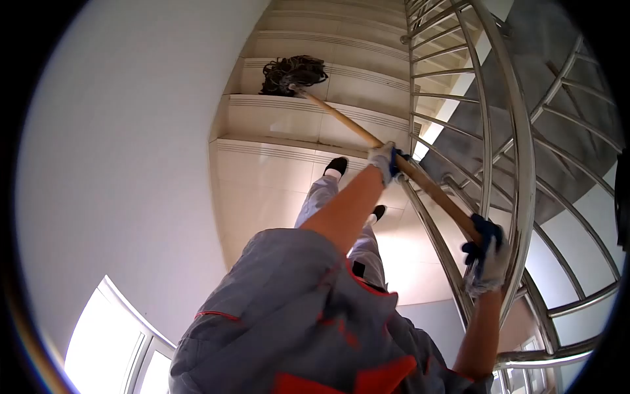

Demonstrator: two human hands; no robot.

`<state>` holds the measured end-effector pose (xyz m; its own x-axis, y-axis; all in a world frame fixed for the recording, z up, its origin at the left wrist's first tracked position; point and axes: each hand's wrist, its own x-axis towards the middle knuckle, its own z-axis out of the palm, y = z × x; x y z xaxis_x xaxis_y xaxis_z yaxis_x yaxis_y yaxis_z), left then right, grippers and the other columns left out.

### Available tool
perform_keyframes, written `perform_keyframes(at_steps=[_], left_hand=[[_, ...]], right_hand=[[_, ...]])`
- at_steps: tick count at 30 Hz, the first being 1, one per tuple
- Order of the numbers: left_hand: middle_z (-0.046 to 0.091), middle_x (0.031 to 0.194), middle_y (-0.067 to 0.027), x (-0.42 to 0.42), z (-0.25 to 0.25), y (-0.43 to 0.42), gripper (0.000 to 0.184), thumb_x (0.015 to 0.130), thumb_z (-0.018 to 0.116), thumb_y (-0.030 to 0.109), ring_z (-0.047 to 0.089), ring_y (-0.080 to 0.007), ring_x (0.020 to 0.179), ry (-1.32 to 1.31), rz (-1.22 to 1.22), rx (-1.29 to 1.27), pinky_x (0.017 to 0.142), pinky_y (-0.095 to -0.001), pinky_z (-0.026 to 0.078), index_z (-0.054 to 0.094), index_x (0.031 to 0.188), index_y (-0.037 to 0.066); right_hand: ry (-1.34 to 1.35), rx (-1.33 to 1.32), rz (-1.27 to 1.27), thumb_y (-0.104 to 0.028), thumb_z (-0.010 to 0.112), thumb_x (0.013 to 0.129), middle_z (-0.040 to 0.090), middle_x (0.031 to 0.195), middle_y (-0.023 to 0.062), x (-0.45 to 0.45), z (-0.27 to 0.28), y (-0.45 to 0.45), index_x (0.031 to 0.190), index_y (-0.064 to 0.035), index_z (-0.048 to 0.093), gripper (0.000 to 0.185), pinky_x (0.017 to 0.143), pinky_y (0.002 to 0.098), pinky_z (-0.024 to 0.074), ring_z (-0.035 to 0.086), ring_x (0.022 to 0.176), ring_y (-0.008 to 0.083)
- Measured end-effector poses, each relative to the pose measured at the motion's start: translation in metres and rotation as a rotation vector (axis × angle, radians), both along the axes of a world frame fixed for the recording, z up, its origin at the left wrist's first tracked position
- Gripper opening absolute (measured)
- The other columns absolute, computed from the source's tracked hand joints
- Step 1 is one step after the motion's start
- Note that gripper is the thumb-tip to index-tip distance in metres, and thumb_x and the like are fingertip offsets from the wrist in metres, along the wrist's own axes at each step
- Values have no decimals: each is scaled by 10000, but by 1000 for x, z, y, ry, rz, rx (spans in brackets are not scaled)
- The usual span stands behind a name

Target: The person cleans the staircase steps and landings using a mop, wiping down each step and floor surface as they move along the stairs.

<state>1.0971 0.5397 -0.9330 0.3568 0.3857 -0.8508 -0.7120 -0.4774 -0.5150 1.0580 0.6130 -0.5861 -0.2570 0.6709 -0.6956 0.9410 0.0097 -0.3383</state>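
A mop with a dark, stringy head (293,73) rests on a stair tread ahead of me, at the left part of the step. Its wooden handle (344,123) slants down to the right toward my body. Partway along the handle, my left hand (386,163), in a white and blue work glove, is wrapped round the wood. Near the handle's upper end, my right hand (487,256), gloved the same way, is closed on it beside the metal railing. The palm sides of both gloves are partly hidden.
Tiled stairs (262,121) rise ahead, with grooved strips along their edges. A curved metal railing (518,131) runs close on my right, and a white wall (131,131) bounds the left. My feet stand on the pale landing (249,197). A bright window (108,335) is at lower left.
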Motion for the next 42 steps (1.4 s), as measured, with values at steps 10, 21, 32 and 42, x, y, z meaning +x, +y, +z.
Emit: perform_keyframes(at_steps=[10, 21, 32, 42], left_hand=[[544, 632, -73, -55, -90, -148, 158, 889, 544, 202, 607, -279, 617, 62, -501, -210, 554, -435, 540, 491, 803, 81], [630, 872, -108, 3, 18, -17, 229, 898, 534, 303, 640, -275, 795, -83, -355, 301, 690, -390, 559, 509, 969, 87], [610, 755, -71, 31, 106, 93, 168, 874, 560, 252, 634, -242, 739, -133, -78, 540, 689, -381, 546, 547, 850, 86], [577, 686, -90, 5, 108, 122, 185, 911, 516, 220, 584, -248, 609, -267, 221, 304, 581, -395, 531, 486, 796, 77]], right_hand=[[-53, -383, -39, 14, 451, 827, 633, 926, 217, 2, -77, -100, 1139, 31, 522, 320, 689, 371, 524, 657, 826, 315], [-196, -30, 70, 81, 307, 839, 614, 1075, 171, -4, 43, -24, 1181, 54, 521, 404, 498, 220, 517, 668, 690, 194], [-278, 336, 405, 79, 433, 779, 615, 1075, 212, -14, 135, 3, 1066, 102, 554, 312, 709, 269, 543, 638, 878, 222], [-731, 346, 997, -26, 706, 672, 644, 958, 159, -62, 150, 34, 1176, -1, 549, 529, 742, 367, 519, 648, 815, 305]])
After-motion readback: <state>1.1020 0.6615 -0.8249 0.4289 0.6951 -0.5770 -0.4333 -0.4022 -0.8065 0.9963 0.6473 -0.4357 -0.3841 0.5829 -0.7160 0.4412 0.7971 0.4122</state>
